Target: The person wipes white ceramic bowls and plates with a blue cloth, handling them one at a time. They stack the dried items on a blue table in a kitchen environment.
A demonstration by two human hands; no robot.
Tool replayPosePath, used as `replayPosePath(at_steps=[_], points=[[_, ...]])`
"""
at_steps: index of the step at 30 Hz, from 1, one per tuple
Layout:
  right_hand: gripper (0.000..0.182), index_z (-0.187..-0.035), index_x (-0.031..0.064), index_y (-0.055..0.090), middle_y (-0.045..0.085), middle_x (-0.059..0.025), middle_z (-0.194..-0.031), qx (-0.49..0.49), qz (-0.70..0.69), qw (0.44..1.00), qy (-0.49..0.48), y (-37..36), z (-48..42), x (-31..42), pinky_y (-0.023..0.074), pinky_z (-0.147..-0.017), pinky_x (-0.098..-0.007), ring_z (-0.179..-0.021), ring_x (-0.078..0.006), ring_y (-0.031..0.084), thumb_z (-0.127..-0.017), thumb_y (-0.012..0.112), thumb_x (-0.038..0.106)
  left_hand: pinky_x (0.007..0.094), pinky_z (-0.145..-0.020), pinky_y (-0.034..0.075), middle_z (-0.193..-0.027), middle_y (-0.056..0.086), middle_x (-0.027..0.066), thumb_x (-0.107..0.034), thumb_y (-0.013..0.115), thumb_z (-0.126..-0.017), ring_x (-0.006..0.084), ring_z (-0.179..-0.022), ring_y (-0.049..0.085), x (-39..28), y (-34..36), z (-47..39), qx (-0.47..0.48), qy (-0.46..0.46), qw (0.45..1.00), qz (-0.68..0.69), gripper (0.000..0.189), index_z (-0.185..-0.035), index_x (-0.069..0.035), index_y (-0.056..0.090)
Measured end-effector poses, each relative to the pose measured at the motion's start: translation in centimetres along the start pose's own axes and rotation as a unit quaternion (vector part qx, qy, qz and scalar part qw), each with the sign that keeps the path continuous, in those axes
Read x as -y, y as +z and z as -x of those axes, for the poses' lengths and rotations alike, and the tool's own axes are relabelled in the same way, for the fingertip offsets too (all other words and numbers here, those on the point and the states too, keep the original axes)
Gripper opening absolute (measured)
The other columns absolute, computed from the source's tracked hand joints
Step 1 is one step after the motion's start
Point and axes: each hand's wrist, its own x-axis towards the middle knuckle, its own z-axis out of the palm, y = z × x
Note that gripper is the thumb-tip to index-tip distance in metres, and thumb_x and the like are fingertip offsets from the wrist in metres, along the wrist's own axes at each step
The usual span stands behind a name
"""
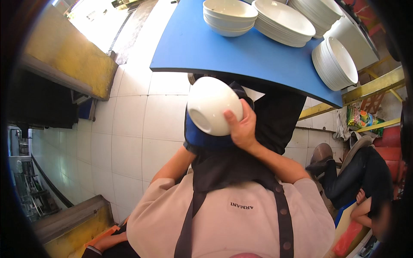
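Note:
Tilted over my lap is a white bowl (214, 101), its outside and foot ring facing me. My right hand (243, 127) grips it on the right side, thumb on the outer wall and fingers toward the rim. Behind and below the bowl is blue cloth (201, 137) with a dark edge. My left forearm runs up to this cloth; the left hand itself is hidden by the cloth and the bowl, so its grip does not show. A black apron (222, 171) covers my front below both arms.
Ahead stands a blue table (193, 51) bearing stacked white bowls (229, 19), stacked oval plates (284, 24) and a tilted plate stack (335, 64) near its right edge. A seated person (355, 174) is at right. Another person's arm (111, 240) shows at lower left.

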Motion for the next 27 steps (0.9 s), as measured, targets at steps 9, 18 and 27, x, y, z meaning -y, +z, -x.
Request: replayPosePath(at_steps=[9,18,27], points=[[0.042,-0.098,-0.0002,0.061,0.063,-0.0106,-0.077,-0.01,0.062,0.967,-0.248,3.0,-6.9,5.1,0.0497,-0.061,-0.0321,-0.07,-0.014,0.063,-0.09,0.076,0.038,0.0421,-0.102,0.04,-0.122,0.058,0.0098,-0.035,0.06,-0.095,0.0267,-0.112,0.055,-8.0,4.3,0.1,0.17,0.244,0.94,-0.168,0.035,-0.12,-0.011,0.052],[0.037,-0.095,0.005,0.068,0.061,-0.0156,-0.073,0.11,0.488,0.778,-0.379,-5.0,-25.8,9.2,0.0474,-0.068,-0.043,-0.075,-0.0324,0.06,-0.091,0.069,0.041,0.0476,-0.082,0.044,-0.094,0.062,0.0091,-0.03,0.067,-0.079,0.0357,-0.092,0.057,-3.9,0.7,-3.8,0.04,0.333,0.881,-0.332,0.025,-0.1,-0.018,0.062],[0.034,-0.098,0.0048,0.07,0.067,-0.0159,-0.095,0.271,0.565,0.742,-0.238,-6.7,-29.5,7.5,0.0469,-0.091,-0.0429,-0.096,-0.034,0.059,-0.097,0.063,0.038,0.0481,-0.078,0.044,-0.091,0.06,0.0118,-0.027,0.064,-0.08,0.0365,-0.087,0.056,-5.4,0.4,-4.9,0.156,0.23,0.883,-0.378,0.022,-0.097,-0.013,0.059]])
